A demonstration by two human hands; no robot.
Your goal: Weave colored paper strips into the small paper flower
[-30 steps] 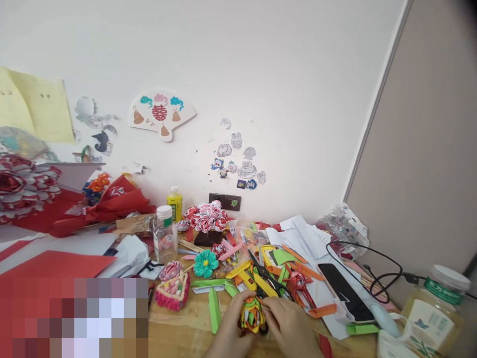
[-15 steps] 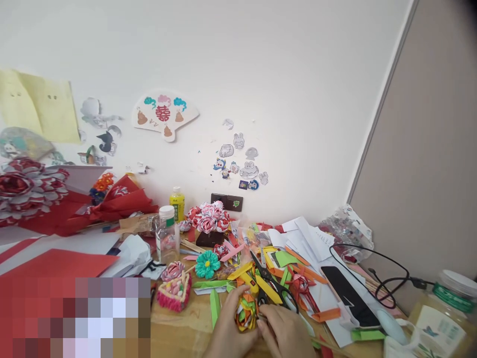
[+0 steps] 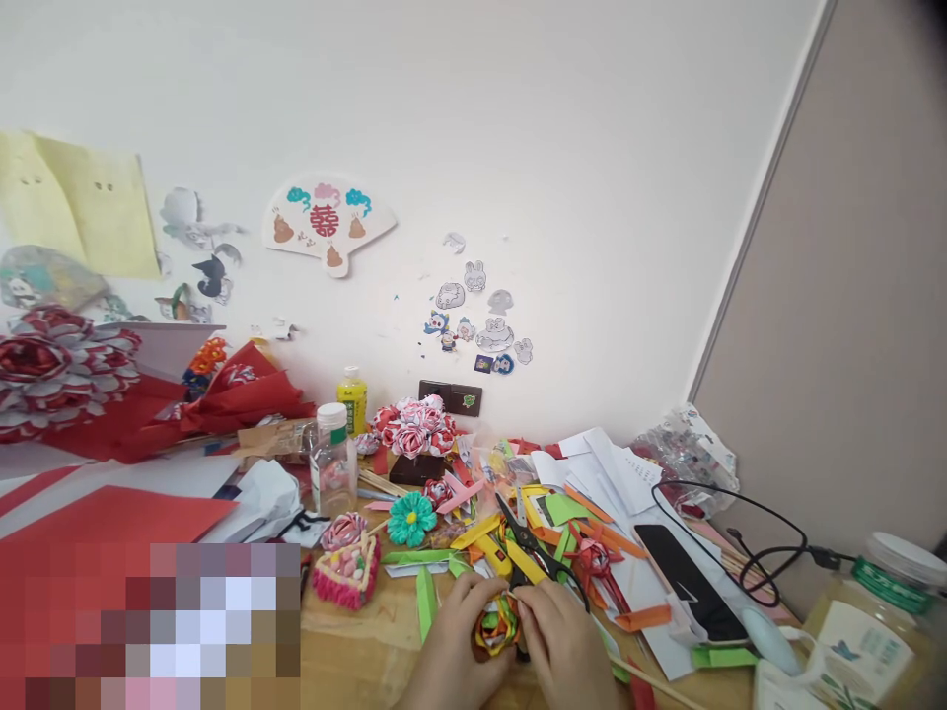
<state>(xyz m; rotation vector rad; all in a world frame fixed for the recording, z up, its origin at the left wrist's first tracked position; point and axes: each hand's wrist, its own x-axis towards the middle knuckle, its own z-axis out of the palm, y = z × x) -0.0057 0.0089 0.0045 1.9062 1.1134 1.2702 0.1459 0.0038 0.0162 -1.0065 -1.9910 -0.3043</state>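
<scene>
Both my hands meet low in the middle of the view around a small rolled paper flower (image 3: 497,625) of orange, yellow, green and red strips. My left hand (image 3: 453,641) cups it from the left, fingers curled on it. From the right, my right hand (image 3: 556,636) pinches its upper edge with thumb and fingers. Black-handled scissors (image 3: 527,545) lie open on the table just beyond my fingers, among yellow, green and orange paper strips (image 3: 488,537).
The wooden table (image 3: 355,656) holds a teal paper flower (image 3: 409,519), a pink paper basket (image 3: 344,572), a clear bottle (image 3: 332,458), a rose bouquet (image 3: 411,430), red paper sheets (image 3: 118,515), a black phone (image 3: 688,580) with cable, and a jar (image 3: 877,621) at right.
My hands turned the rolled flower a little and my right fingers shifted up onto its top edge. The view swung slightly.
</scene>
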